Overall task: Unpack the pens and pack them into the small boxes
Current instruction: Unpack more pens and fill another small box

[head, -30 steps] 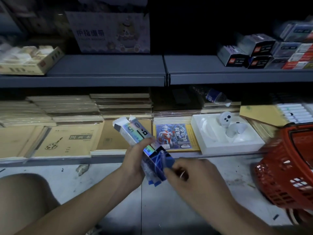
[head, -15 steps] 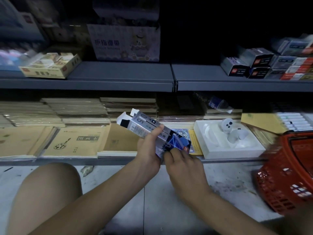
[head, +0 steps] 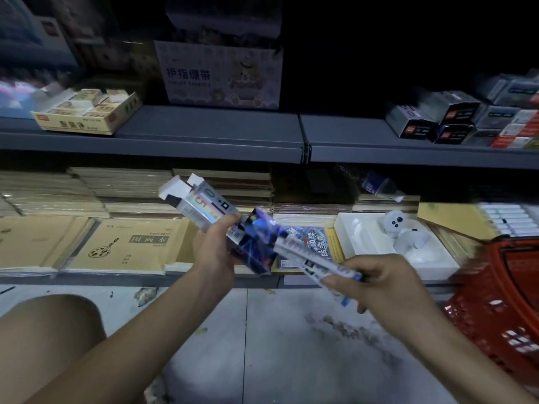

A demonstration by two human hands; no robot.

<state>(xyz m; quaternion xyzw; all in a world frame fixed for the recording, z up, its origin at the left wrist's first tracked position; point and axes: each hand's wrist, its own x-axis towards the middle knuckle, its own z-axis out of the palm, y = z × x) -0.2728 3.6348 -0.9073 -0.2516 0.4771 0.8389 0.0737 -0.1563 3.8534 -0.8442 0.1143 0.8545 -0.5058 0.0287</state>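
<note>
Far left, low: bare knee (head: 49,330) over the grey floor (head: 277,345). Above it, the upper shelf (head: 210,132) carries a yellow carton (head: 84,118) of small packs. Below that, a brown sketchbook (head: 131,246) lies flat on the lower shelf, in front of stacks of similar books.

Centre: left hand (head: 214,252) grips the pen box (head: 201,207) around its middle, thumb on top and fingers wrapped underneath. The box is held in the air, tilted, with the upper-left end open and its white flaps up. The lower-right end is printed blue and purple. Behind it, a bear-print carton (head: 221,77) sits on the upper shelf.

Right of centre: a pack of pens (head: 306,256) runs from the box's lower-right end down to the right hand (head: 379,284). That hand pinches the pack's near end between thumb and curled fingers. I can't tell whether the far end sits inside the box — blurred there.

Right: a white tray (head: 437,266) on the lower shelf holds a white controller (head: 393,224). Dark small boxes (head: 431,121) are stacked on the upper shelf. At the far right edge, a red basket (head: 501,301) is on the floor — well apart from both hands.
</note>
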